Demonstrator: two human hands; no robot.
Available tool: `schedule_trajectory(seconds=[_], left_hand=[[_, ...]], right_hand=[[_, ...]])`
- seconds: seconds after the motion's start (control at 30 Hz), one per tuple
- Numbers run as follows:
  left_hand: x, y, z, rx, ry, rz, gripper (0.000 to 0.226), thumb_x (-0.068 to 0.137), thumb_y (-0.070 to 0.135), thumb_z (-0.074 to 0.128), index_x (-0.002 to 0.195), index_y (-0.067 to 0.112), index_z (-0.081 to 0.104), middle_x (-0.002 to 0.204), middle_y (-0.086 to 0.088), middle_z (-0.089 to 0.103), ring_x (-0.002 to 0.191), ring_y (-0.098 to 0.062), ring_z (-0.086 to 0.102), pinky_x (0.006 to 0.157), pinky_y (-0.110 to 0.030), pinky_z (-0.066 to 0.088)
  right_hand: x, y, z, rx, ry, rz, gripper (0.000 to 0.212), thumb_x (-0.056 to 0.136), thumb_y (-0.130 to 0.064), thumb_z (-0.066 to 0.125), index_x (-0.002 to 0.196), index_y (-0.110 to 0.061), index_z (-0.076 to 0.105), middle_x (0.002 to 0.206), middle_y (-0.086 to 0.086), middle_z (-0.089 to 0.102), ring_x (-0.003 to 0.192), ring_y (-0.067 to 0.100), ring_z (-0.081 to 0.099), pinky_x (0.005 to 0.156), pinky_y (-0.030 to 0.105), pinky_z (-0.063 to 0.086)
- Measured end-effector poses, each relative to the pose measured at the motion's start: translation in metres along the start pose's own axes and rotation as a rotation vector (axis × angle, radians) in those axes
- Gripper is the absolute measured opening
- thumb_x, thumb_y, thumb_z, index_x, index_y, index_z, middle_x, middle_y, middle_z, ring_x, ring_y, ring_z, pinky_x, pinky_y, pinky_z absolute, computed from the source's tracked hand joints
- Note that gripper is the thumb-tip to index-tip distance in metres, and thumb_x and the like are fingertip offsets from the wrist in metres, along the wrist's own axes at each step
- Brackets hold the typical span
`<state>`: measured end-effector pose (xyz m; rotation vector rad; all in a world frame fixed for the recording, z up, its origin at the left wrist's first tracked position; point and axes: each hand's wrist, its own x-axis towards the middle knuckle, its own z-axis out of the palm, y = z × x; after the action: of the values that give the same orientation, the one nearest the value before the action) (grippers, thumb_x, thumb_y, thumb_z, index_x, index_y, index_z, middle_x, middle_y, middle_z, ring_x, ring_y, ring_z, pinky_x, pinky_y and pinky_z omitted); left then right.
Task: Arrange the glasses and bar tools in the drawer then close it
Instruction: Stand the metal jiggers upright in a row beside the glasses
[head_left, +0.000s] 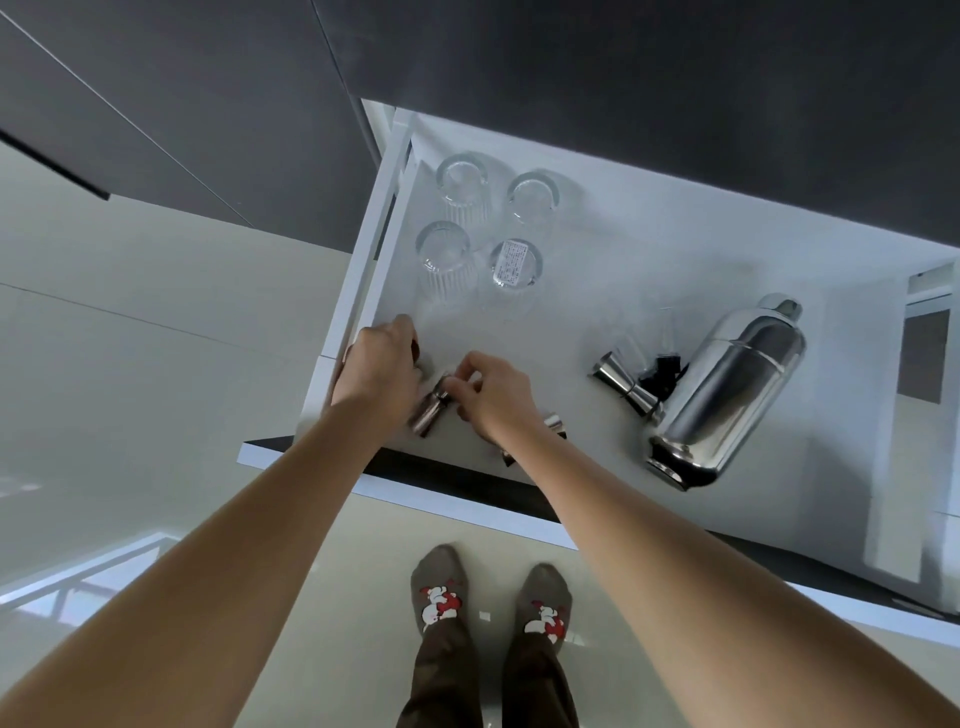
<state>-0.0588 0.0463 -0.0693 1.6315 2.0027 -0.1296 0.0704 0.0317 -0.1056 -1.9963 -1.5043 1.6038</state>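
A white drawer (727, 291) stands pulled open below me. Several ribbed clear glasses (464, 179) stand upside down in its far left corner; one (515, 262) has a label on its base. At the front left, my left hand (382, 366) and my right hand (491, 392) both hold a small steel jigger (428, 413) lying tilted between them. A second steel piece (555, 423) peeks out from under my right wrist. On the right lie another steel jigger (626, 387), a steel cocktail shaker (732, 395) on its side, and small black pieces (665, 366) between them.
The drawer's dark front panel (441, 480) runs below my forearms. Dark cabinet fronts (571, 62) rise behind the drawer. My socked feet (491, 597) stand on a pale glossy floor (156, 338) in front of it.
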Motion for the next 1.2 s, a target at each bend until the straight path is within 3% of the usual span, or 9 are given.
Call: schedule_trajectory(seconds=[0.07,0.2,0.33,0.43,0.6,0.77,0.87,1.07,1.2], left_hand=[[0.007,0.003,-0.001,-0.045,0.055,0.038,0.02,0.087,0.013,0.064,0.104,0.006,0.058,0.1,-0.013,0.062,0.084,-0.026,0.058,0.07,-0.035,0.05],[0.02,0.004,0.001,-0.14,0.135,0.093,0.019,0.085,0.015,0.067,0.1,0.006,0.06,0.095,-0.011,0.065,0.083,-0.026,0.062,0.07,-0.034,0.052],[0.024,0.003,0.001,-0.251,0.165,0.124,0.022,0.084,0.017,0.071,0.099,0.005,0.062,0.093,-0.012,0.068,0.084,-0.027,0.064,0.071,-0.031,0.051],[0.021,0.005,0.0,-0.275,0.145,0.115,0.025,0.082,0.016,0.072,0.103,0.008,0.062,0.097,-0.01,0.069,0.087,-0.025,0.066,0.079,-0.034,0.055],[0.003,0.011,-0.004,0.027,-0.037,-0.112,0.03,0.079,0.008,0.075,0.103,0.005,0.057,0.102,-0.015,0.067,0.086,-0.029,0.065,0.07,-0.032,0.053],[-0.042,0.045,0.01,0.144,-0.297,-0.035,0.021,0.089,0.009,0.062,0.11,0.005,0.062,0.102,-0.013,0.066,0.09,-0.027,0.064,0.077,-0.033,0.055],[-0.053,0.081,0.028,0.191,-0.258,0.161,0.039,0.09,-0.001,0.053,0.128,0.005,0.049,0.12,-0.014,0.054,0.109,-0.032,0.059,0.083,-0.04,0.053],[-0.035,0.112,0.047,0.435,-0.144,0.275,0.086,0.075,0.005,0.072,0.144,-0.002,0.021,0.137,-0.02,0.034,0.122,-0.032,0.042,0.086,-0.035,0.05],[-0.019,0.112,0.051,0.464,-0.17,0.242,0.066,0.079,0.002,0.067,0.137,-0.004,0.035,0.13,-0.02,0.045,0.115,-0.031,0.05,0.078,-0.033,0.05]], right_hand=[[0.001,0.0,-0.006,0.076,0.098,-0.042,0.016,0.086,-0.026,0.063,0.08,-0.012,0.062,0.083,0.012,0.072,0.08,0.029,0.069,0.084,0.041,0.053],[0.001,-0.003,-0.024,-0.015,0.295,-0.295,0.014,0.083,-0.019,0.069,0.074,-0.01,0.062,0.077,0.005,0.064,0.064,0.013,0.058,0.064,0.007,0.04],[0.002,-0.002,-0.026,-0.155,0.271,-0.457,0.015,0.079,-0.013,0.072,0.076,-0.008,0.058,0.082,0.008,0.06,0.067,0.023,0.058,0.067,0.035,0.052],[-0.002,-0.004,-0.026,-0.216,0.217,-0.484,0.02,0.081,-0.013,0.069,0.087,-0.01,0.05,0.085,0.008,0.06,0.073,0.028,0.059,0.069,0.043,0.052],[-0.011,-0.004,-0.04,-0.19,0.181,-0.392,0.041,0.078,-0.018,0.072,0.104,-0.014,0.041,0.1,0.009,0.061,0.094,0.03,0.06,0.079,0.041,0.051],[-0.026,0.037,-0.085,-0.497,0.457,-0.252,0.028,0.083,0.0,0.057,0.11,-0.009,0.054,0.108,0.013,0.062,0.099,0.033,0.054,0.081,0.04,0.044],[-0.033,0.06,-0.109,-0.828,0.451,-0.018,0.037,0.084,0.003,0.052,0.119,-0.009,0.051,0.114,0.016,0.061,0.107,0.037,0.052,0.09,0.043,0.042],[-0.031,0.073,-0.107,-1.082,0.402,-0.002,0.045,0.084,0.003,0.051,0.128,-0.006,0.047,0.107,0.017,0.068,0.107,0.038,0.056,0.09,0.044,0.042],[-0.029,0.074,-0.103,-1.059,0.35,0.042,0.034,0.08,0.005,0.051,0.112,-0.007,0.053,0.102,0.016,0.069,0.103,0.035,0.056,0.088,0.04,0.039]])
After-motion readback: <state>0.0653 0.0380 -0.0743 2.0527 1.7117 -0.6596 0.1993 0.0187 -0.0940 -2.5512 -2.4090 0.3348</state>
